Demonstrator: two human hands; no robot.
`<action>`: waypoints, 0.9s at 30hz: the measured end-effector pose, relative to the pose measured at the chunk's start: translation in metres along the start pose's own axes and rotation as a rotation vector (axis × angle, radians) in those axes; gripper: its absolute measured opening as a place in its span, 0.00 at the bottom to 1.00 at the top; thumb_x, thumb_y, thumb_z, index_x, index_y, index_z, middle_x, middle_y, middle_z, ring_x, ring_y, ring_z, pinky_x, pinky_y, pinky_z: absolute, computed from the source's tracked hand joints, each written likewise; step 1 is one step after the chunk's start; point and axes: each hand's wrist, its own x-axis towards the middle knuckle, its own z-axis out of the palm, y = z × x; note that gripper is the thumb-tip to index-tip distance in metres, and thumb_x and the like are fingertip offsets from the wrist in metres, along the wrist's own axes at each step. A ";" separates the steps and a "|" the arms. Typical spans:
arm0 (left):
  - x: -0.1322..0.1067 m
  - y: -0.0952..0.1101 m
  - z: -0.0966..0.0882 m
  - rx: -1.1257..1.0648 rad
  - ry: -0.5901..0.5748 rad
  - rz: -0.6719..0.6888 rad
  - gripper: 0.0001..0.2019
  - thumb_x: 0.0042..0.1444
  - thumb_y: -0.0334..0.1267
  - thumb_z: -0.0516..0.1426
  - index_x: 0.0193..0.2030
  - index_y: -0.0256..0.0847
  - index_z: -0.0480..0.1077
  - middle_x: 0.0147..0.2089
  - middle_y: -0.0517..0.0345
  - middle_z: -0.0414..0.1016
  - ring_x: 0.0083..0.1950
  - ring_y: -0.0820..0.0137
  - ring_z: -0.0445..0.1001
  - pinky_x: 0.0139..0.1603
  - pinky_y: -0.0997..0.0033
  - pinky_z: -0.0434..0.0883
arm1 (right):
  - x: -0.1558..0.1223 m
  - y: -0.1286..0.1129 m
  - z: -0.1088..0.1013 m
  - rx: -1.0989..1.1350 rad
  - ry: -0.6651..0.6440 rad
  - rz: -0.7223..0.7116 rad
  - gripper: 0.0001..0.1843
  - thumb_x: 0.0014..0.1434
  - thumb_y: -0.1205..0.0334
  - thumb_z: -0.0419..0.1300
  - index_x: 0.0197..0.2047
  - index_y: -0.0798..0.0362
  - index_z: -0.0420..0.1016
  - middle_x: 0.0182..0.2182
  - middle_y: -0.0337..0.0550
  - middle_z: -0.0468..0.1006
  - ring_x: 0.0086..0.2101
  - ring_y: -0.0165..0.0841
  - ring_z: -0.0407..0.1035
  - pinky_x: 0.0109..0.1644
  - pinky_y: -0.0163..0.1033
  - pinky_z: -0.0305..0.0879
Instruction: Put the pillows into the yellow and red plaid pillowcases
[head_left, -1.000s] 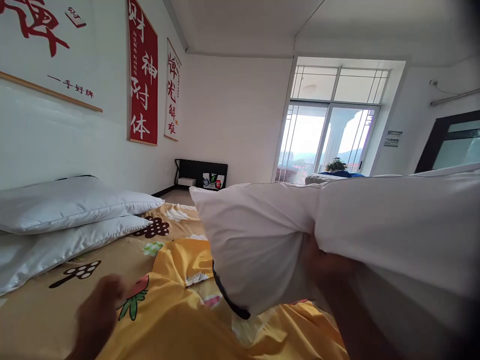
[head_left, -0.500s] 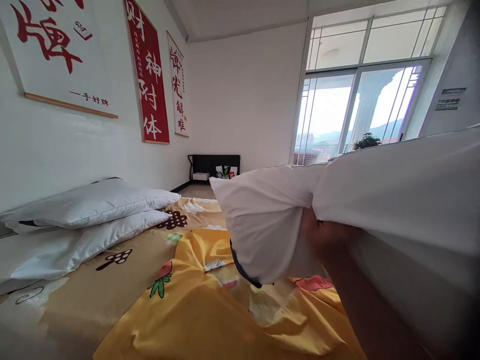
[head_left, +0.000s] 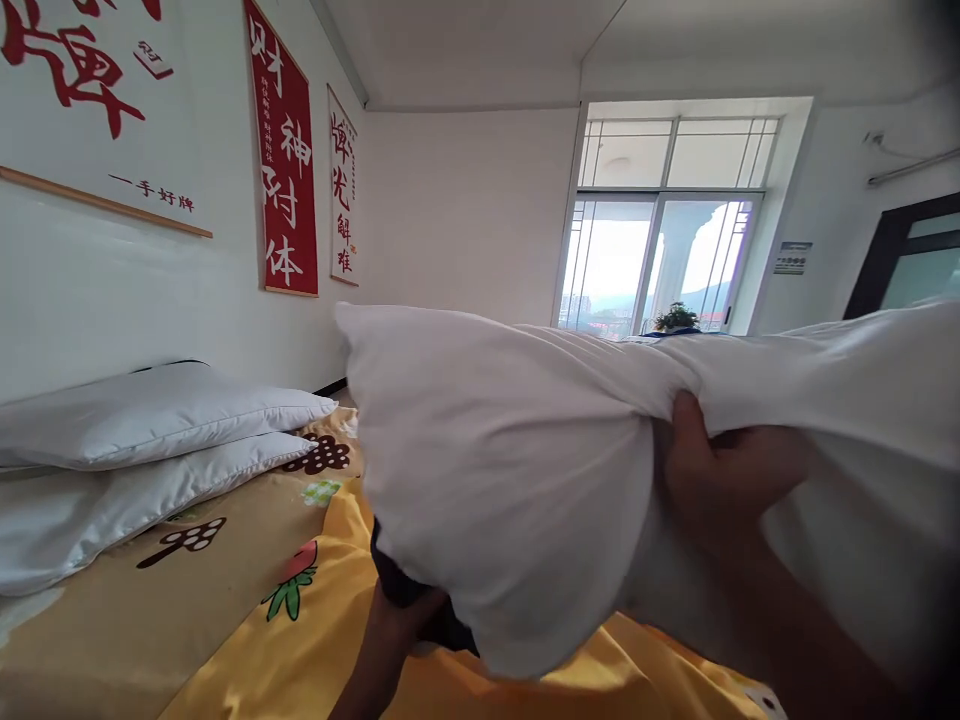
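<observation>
A big white pillow (head_left: pixel 510 470) fills the middle and right of the head view, held up above the bed. My right hand (head_left: pixel 720 480) is clenched in its fabric near the middle, bunching it. My left hand (head_left: pixel 409 615) reaches under the pillow's lower left corner and grips the dark-edged end there; its fingers are partly hidden. Below lies a yellow printed sheet (head_left: pixel 315 640) with fruit and mushroom figures.
Two white pillows (head_left: pixel 142 440) are stacked at the left against the wall. Red and white scrolls (head_left: pixel 281 160) hang above them. A glass balcony door (head_left: pixel 652 265) with a potted plant (head_left: pixel 675 318) stands at the far end.
The pillow has swung left and nearer, now hiding the far shelf. My left hand, out of view half a second ago, has come up under the pillow's lower end.
</observation>
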 end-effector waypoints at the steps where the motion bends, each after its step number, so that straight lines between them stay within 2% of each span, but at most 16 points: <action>1: 0.000 0.006 0.001 0.012 -0.005 0.012 0.37 0.33 0.48 0.70 0.52 0.36 0.70 0.50 0.44 0.78 0.56 0.48 0.73 0.55 0.53 0.72 | 0.004 0.008 0.000 -0.023 -0.006 0.011 0.21 0.48 0.49 0.59 0.15 0.46 0.52 0.12 0.34 0.55 0.19 0.33 0.60 0.28 0.42 0.58; 5: 0.001 0.012 0.001 0.068 -0.096 0.018 0.31 0.33 0.48 0.70 0.46 0.35 0.75 0.47 0.44 0.80 0.53 0.48 0.75 0.55 0.52 0.72 | 0.012 0.036 -0.004 -0.116 -0.007 0.140 0.18 0.42 0.52 0.60 0.15 0.46 0.53 0.13 0.36 0.57 0.19 0.33 0.59 0.27 0.42 0.55; 7: -0.001 0.006 0.001 0.081 -0.161 -0.008 0.32 0.33 0.48 0.70 0.47 0.35 0.75 0.48 0.44 0.79 0.53 0.49 0.75 0.55 0.53 0.72 | 0.011 0.046 -0.012 -0.159 -0.078 0.179 0.16 0.42 0.52 0.60 0.16 0.46 0.55 0.13 0.37 0.59 0.19 0.34 0.59 0.26 0.42 0.53; 10: -0.008 -0.009 -0.001 0.146 -0.273 0.003 0.33 0.38 0.49 0.69 0.52 0.37 0.73 0.50 0.45 0.78 0.53 0.51 0.75 0.55 0.54 0.72 | 0.010 0.059 -0.027 -0.268 -0.315 0.106 0.16 0.48 0.54 0.57 0.17 0.45 0.54 0.14 0.38 0.62 0.20 0.35 0.60 0.27 0.42 0.54; 12: -0.014 -0.019 0.000 0.296 -0.422 0.180 0.27 0.46 0.48 0.65 0.53 0.40 0.73 0.49 0.47 0.78 0.52 0.53 0.75 0.54 0.56 0.72 | 0.012 0.067 -0.035 -0.415 -0.588 0.008 0.18 0.49 0.60 0.57 0.16 0.45 0.51 0.13 0.38 0.63 0.19 0.35 0.60 0.27 0.42 0.54; 14: -0.019 -0.030 0.005 0.492 -0.610 0.474 0.18 0.53 0.45 0.61 0.50 0.44 0.75 0.47 0.50 0.78 0.51 0.56 0.75 0.53 0.60 0.72 | 0.013 0.068 -0.039 -0.599 -0.896 -0.078 0.17 0.51 0.63 0.57 0.17 0.46 0.54 0.14 0.40 0.67 0.18 0.36 0.61 0.26 0.42 0.52; 16: -0.021 -0.040 0.013 0.642 -0.739 0.735 0.10 0.56 0.43 0.60 0.43 0.46 0.76 0.43 0.52 0.78 0.49 0.61 0.74 0.52 0.64 0.70 | 0.012 0.061 -0.038 -0.749 -1.093 -0.158 0.11 0.55 0.63 0.54 0.22 0.45 0.62 0.18 0.44 0.73 0.20 0.40 0.66 0.25 0.43 0.53; 17: -0.021 -0.044 0.016 0.708 -0.772 0.845 0.08 0.56 0.43 0.60 0.41 0.47 0.76 0.42 0.53 0.78 0.49 0.62 0.73 0.52 0.65 0.69 | 0.010 0.055 -0.034 -0.780 -1.141 -0.214 0.08 0.58 0.62 0.52 0.27 0.46 0.67 0.22 0.47 0.76 0.22 0.43 0.69 0.26 0.44 0.55; 19: -0.021 -0.049 0.023 0.836 -0.765 1.062 0.06 0.55 0.43 0.62 0.37 0.46 0.74 0.40 0.55 0.77 0.47 0.64 0.72 0.52 0.64 0.67 | 0.003 0.037 -0.021 -0.674 -1.221 -0.357 0.11 0.61 0.59 0.50 0.40 0.48 0.72 0.32 0.51 0.80 0.32 0.46 0.75 0.32 0.47 0.62; 22: -0.024 -0.044 0.028 1.005 -0.690 1.374 0.06 0.55 0.42 0.62 0.36 0.45 0.72 0.38 0.59 0.76 0.45 0.66 0.71 0.51 0.64 0.64 | -0.010 0.007 0.017 -0.233 -1.371 -0.495 0.21 0.64 0.46 0.49 0.55 0.46 0.69 0.52 0.47 0.76 0.50 0.45 0.71 0.50 0.49 0.65; 24: -0.028 -0.037 0.028 1.051 -0.637 1.451 0.05 0.55 0.41 0.62 0.36 0.44 0.71 0.37 0.60 0.77 0.43 0.67 0.71 0.50 0.65 0.63 | -0.022 -0.010 0.053 -0.024 -1.466 -0.490 0.29 0.62 0.40 0.49 0.59 0.47 0.66 0.57 0.46 0.71 0.56 0.43 0.65 0.58 0.48 0.60; 27: -0.035 -0.033 0.023 1.113 -0.662 1.427 0.07 0.55 0.43 0.62 0.35 0.44 0.72 0.36 0.60 0.77 0.42 0.67 0.72 0.48 0.66 0.65 | -0.048 -0.021 0.107 0.037 -1.643 -0.441 0.43 0.55 0.35 0.57 0.67 0.50 0.58 0.63 0.49 0.64 0.62 0.46 0.57 0.64 0.49 0.53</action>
